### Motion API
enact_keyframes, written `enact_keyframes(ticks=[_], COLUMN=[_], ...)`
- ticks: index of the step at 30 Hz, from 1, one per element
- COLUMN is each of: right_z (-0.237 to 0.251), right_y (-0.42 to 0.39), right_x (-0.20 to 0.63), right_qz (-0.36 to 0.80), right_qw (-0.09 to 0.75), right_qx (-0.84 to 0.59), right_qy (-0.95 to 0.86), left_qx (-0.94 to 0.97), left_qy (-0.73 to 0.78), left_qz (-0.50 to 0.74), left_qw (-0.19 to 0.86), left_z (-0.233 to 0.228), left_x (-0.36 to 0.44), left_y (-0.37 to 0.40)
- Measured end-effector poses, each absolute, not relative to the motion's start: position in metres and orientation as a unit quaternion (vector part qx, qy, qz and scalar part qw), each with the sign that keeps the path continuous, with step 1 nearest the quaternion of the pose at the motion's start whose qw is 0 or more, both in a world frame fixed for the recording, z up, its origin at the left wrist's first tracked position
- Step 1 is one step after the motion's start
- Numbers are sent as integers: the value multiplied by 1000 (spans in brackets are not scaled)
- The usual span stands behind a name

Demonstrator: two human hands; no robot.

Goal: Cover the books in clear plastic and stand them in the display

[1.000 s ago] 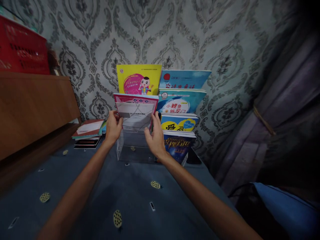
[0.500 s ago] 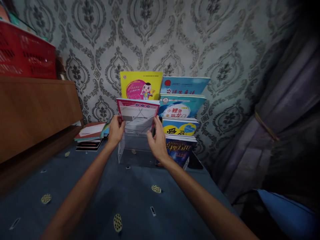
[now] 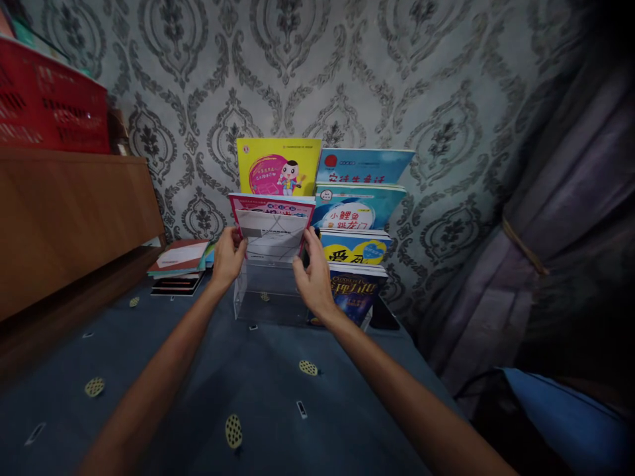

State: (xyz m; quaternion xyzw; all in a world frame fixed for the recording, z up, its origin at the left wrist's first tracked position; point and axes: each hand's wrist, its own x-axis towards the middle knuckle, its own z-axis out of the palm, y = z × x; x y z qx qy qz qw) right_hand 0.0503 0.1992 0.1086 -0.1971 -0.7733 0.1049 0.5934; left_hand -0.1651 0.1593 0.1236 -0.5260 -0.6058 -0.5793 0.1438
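The thin white-and-grey paper booklet (image 3: 275,237) is now sitting slightly lower against the pink-bordered book (image 3: 272,200) behind it than half a second ago, and more of the pink cover's title is showing above its edge. Both hands are staying at its sides, so this is looking like a small adjustment within the rack rather than a release.

The left hand (image 3: 229,256) is pinching the booklet's left edge with bent fingers; the right hand (image 3: 314,274) is holding the right edge, its thumb standing apart from its fingers.

The booklet is standing near the middle of the frame, in the left column of a clear plastic tiered rack (image 3: 270,307). Its face is showing a grey block at the left, thin crossing lines and print too small to read. Its top is leaning back towards the pink-bordered book; whether its lower edge is fully seated, one cannot tell. A bright yellow picture book (image 3: 297,151) is rising behind both.
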Motion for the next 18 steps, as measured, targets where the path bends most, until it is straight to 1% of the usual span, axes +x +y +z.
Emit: enact_keyframes(ticks=[4,6,8,11,14,18], right_z=[105,95,78,40,0,-32], right_y=[190,180,165,140,120,109], right_x=[53,55,60,71,85,98], right_qz=[126,135,146,177,213,228], right_qw=[592,582,554,471,356,265], right_qx=[-190,-186,-175,-139,-112,-155], right_qy=[-773,-780,-801,-853,-903,-924], left_qx=[-531,-536,-535,-525,-482,-446], left_qy=[-606,-609,-616,-651,-752,-807], left_qz=[-576,-569,-560,-521,-404,-340], left_qw=[134,135,143,169,198,186], left_z=[115,104,91,71,58,45], left_x=[-167,-171,-181,-206,-240,-278], left_y=[156,152,148,141,134,126])
